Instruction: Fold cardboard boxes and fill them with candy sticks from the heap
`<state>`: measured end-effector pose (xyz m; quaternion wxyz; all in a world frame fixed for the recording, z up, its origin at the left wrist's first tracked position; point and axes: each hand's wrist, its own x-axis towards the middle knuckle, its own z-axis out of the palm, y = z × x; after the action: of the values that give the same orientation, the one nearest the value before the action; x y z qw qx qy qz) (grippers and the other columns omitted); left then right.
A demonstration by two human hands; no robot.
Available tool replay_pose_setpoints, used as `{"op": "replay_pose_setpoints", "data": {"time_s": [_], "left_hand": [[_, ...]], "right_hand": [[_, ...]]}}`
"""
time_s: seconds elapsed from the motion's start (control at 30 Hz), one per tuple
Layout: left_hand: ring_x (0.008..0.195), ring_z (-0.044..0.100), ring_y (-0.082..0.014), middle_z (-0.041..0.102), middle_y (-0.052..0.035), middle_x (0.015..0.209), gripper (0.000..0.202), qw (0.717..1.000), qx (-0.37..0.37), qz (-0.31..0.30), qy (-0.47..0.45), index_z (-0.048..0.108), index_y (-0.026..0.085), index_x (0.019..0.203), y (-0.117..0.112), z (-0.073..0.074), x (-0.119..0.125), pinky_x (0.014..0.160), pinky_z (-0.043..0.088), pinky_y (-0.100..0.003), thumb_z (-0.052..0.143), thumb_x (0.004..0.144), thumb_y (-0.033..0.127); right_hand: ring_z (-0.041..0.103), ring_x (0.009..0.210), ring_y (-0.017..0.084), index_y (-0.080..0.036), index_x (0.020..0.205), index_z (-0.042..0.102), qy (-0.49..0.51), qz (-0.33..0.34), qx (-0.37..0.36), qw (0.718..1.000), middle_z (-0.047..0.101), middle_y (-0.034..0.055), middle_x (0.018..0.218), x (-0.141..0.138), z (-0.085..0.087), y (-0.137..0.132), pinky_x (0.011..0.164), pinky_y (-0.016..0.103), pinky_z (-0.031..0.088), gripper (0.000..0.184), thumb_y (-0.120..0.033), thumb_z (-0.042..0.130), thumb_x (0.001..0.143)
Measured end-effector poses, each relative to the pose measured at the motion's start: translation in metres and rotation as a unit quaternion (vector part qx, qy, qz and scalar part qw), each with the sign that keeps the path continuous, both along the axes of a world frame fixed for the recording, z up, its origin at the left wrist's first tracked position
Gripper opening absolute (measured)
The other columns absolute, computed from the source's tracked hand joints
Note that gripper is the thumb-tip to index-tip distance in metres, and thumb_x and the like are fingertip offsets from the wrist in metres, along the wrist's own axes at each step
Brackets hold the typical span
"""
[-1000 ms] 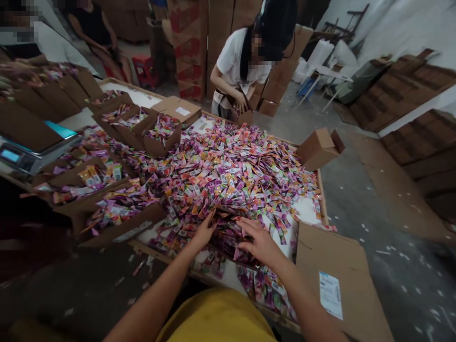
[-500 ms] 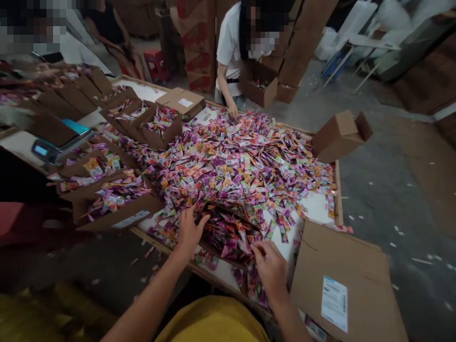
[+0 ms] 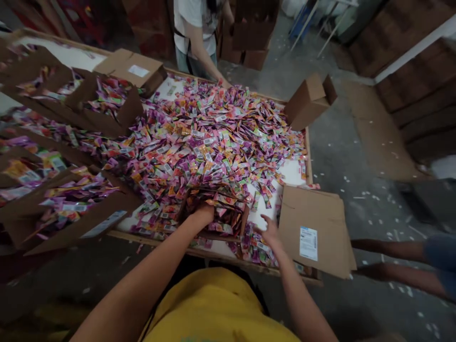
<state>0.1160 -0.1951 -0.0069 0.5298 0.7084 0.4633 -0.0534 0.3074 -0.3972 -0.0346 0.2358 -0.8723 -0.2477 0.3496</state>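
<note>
A small open cardboard box (image 3: pixel 238 223) stuffed with colourful packets sits at the near edge of the table, against a big pile of loose packets (image 3: pixel 213 128). My left hand (image 3: pixel 202 214) is closed on the box's near left rim. My right hand (image 3: pixel 269 231) hovers just right of the box over loose packets, with its fingers stretched out and nothing in them. Right of that hand a flattened cardboard box (image 3: pixel 320 213) with a white label lies over the table corner.
Several packet-filled boxes (image 3: pixel 71 204) line the left side of the table (image 3: pixel 290 172). A closed labelled box (image 3: pixel 131 69) and an empty box (image 3: pixel 308 99) stand at the far edge. A person in white (image 3: pixel 195 28) reaches into the pile. Someone's legs (image 3: pixel 392 261) are at right.
My left hand went from the packets to the box's near rim and closed on it. My right hand came off the box and moved to its right side. The view tilted down.
</note>
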Motion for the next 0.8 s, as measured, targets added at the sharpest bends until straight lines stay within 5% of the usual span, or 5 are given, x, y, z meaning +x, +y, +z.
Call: {"op": "replay_pose_setpoints", "data": {"time_s": [0.2,0.37,0.5,0.6,0.8], "left_hand": [[0.088,0.069,-0.027,0.076,-0.0077,0.085,0.017,0.997,-0.031,-0.06,-0.036,0.075,0.02,0.077,0.022,0.053,-0.047,0.08,0.052,-0.031,0.073,0.061,0.017],[0.072,0.067,-0.0203,0.074,-0.0092,0.084,0.031,0.951,-0.174,0.119,-0.227,0.075,0.016,0.091,0.057,0.085,-0.105,0.061,0.052,-0.027,0.07,0.072,0.04],[0.069,0.064,-0.015,0.07,-0.0039,0.08,0.042,0.871,-0.163,0.39,-0.249,0.067,0.017,0.089,0.07,0.032,-0.138,0.058,0.049,-0.023,0.078,0.059,0.044],[0.057,0.059,-0.0123,0.063,0.0009,0.068,0.045,0.856,-0.167,0.454,-0.182,0.06,0.017,0.08,0.061,-0.022,-0.139,0.055,0.046,-0.024,0.075,0.054,0.05],[0.061,0.058,-0.0165,0.058,0.0003,0.06,0.047,0.852,-0.151,0.477,-0.151,0.057,0.017,0.071,0.038,-0.066,-0.11,0.057,0.042,-0.026,0.07,0.06,0.06]], "right_hand": [[0.051,0.121,0.044,-0.013,0.122,0.061,-0.148,-0.007,-0.132,0.98,0.051,0.0273,0.134,-0.075,-0.075,-0.033,0.092,0.059,0.042,0.072,-0.037,0.077,0.057],[0.063,0.063,0.022,-0.018,0.064,0.063,-0.133,-0.037,-0.042,0.99,0.062,0.0042,0.06,-0.046,-0.027,-0.027,0.06,0.032,0.05,0.021,-0.039,0.062,0.067],[0.053,0.051,0.017,-0.02,0.067,0.062,-0.243,-0.091,0.081,0.962,0.058,0.0006,0.061,-0.036,0.07,-0.009,0.049,0.028,0.044,0.03,-0.048,0.06,0.075],[0.06,0.074,0.018,-0.021,0.088,0.07,-0.272,0.098,0.185,0.939,0.064,0.0052,0.09,-0.075,0.108,0.053,0.068,0.029,0.051,0.021,-0.037,0.063,0.077],[0.053,0.107,0.029,-0.016,0.104,0.067,-0.244,0.392,0.021,0.887,0.06,0.0153,0.111,-0.126,0.034,0.136,0.093,0.041,0.047,0.03,-0.012,0.051,0.08]]}}
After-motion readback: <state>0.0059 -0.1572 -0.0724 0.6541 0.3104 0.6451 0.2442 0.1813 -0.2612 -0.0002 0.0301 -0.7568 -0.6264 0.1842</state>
